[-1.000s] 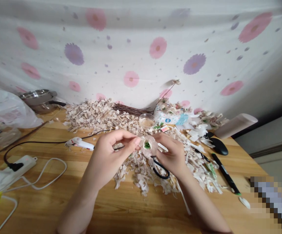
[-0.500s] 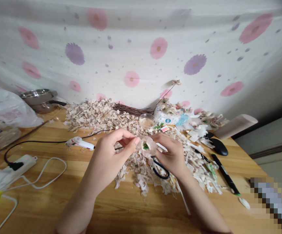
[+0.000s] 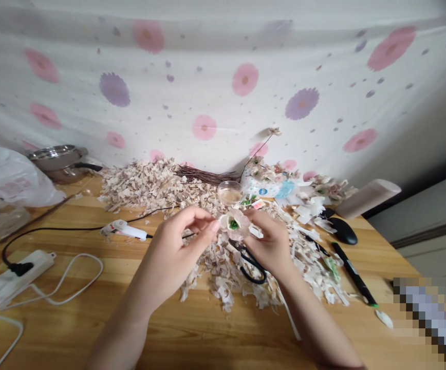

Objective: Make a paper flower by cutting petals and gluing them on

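An artificial flower (image 3: 235, 224) with pale pinkish petals and a green centre is held up between my two hands, above the middle of the table. My left hand (image 3: 186, 241) pinches a petal at its left edge between thumb and index finger. From the right, my right hand (image 3: 271, 239) closes on the flower, its fingertips partly hidden behind the petals. Below the flower lie black-handled scissors (image 3: 254, 267), partly covered by my right hand. Loose pale petals (image 3: 223, 285) are spread under and around both hands.
A white glue gun (image 3: 125, 229) with a black cord lies left, near a power strip (image 3: 34, 264). Behind are a petal heap (image 3: 142, 185), brown stems (image 3: 207, 174), a clear bowl (image 3: 229, 192) and a tissue pack (image 3: 263, 187). A black mouse (image 3: 343, 231) and black pen-like stick (image 3: 354, 275) lie right.
The flower has turned slightly and moved a little right and upward, its centre facing me more. Both hands keep hold of it. The whole view has shifted slightly.
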A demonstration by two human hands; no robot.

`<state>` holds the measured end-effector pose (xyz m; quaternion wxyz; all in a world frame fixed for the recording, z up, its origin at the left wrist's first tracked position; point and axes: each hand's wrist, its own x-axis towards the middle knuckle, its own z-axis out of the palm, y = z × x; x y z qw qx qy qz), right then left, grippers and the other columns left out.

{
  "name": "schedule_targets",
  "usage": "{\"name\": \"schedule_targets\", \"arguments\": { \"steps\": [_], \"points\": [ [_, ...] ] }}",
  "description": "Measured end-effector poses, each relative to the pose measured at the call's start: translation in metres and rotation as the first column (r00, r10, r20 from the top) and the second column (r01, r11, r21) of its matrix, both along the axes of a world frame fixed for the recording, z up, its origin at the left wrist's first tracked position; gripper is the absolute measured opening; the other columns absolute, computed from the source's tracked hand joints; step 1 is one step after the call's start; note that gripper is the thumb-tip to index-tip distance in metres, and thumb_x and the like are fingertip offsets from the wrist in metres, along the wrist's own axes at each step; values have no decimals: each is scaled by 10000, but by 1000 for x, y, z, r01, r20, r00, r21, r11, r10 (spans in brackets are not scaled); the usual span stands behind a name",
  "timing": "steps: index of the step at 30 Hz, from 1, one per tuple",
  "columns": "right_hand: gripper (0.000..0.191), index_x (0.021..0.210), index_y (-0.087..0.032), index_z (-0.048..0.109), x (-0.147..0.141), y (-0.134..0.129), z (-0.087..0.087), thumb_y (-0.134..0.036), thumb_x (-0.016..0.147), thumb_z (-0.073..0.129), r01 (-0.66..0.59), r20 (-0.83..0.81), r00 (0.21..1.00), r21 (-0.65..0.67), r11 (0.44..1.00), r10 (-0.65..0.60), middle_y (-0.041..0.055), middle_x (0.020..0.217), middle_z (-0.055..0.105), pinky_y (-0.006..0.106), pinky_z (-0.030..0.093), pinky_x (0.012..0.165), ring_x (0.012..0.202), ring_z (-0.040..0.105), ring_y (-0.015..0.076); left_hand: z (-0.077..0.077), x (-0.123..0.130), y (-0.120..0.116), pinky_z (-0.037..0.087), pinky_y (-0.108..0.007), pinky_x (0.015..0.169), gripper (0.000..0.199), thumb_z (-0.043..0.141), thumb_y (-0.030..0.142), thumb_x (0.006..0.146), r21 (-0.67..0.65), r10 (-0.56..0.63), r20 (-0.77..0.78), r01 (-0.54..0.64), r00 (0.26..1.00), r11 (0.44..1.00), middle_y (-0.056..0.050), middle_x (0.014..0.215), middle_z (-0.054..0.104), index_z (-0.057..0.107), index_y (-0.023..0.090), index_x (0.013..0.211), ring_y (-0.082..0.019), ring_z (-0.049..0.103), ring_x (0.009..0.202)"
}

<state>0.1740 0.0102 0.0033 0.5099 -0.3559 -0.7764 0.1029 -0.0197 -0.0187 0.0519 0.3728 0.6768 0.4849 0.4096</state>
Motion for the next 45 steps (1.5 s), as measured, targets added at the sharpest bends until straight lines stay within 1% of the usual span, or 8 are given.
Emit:
{"name": "schedule_targets", "arguments": {
  "steps": [5,8,15,21,28,36,41,45],
  "points": [
    [99,796,-207,576,-1,-1,0,-109,801,588,-10,-23,1000,-6,1000,9,-8,723,653,221,479,610,655,620,134,1,0,-1,468,-241,699,198,483,380,924,-47,-56,67,60,996,997,12,802,640,601,223,898,-137,616,784],
    [97,798,-208,577,-1,-2,0,-113,806,595,-19,-23,1000,-12,1000,18,-4,726,654,227,485,617,658,620,139,0,-1,-1,463,-242,719,154,514,350,913,-37,-69,51,71,996,997,11,821,651,606,226,916,-138,620,796],
    [112,816,-206,585,-3,-1,1,-95,829,590,-63,2,998,26,998,63,12,754,672,238,489,647,695,635,147,-1,-1,2,456,-219,764,90,571,312,880,14,-3,3,3,1000,1000,21,900,656,614,239,910,-131,605,869],
    [156,830,-203,587,-3,1,1,-56,848,539,-66,64,996,94,993,60,33,782,675,270,490,669,726,629,155,-5,-1,8,487,-230,784,108,601,284,853,6,-18,59,17,998,1000,-7,923,672,632,209,924,-145,622,879],
    [175,867,-207,603,-3,1,1,-49,849,530,-63,64,996,132,989,55,43,800,678,295,493,667,744,623,163,-5,2,10,515,-230,756,112,614,268,835,19,-19,99,17,995,1000,-23,898,686,652,192,908,-149,638,843],
    [157,865,-212,598,-4,0,1,-65,852,542,-72,27,997,114,991,70,36,796,686,306,493,678,739,630,166,-6,3,11,522,-234,729,123,615,251,827,7,4,128,-5,992,1000,-36,884,692,654,174,915,-156,646,826],
    [164,855,-212,598,-3,1,1,-54,843,553,-79,0,997,95,992,80,34,787,681,305,492,680,732,625,162,-6,2,11,519,-208,718,122,617,259,834,-18,-34,168,38,985,999,-25,881,694,655,183,921,-136,649,811],
    [169,858,-211,610,-2,1,1,-56,843,546,-85,20,996,97,992,84,34,791,689,297,496,671,730,632,161,-7,3,13,527,-230,715,157,625,290,826,-27,-28,182,33,983,999,-42,884,699,665,173,924,-154,654,814]
  ]
}}
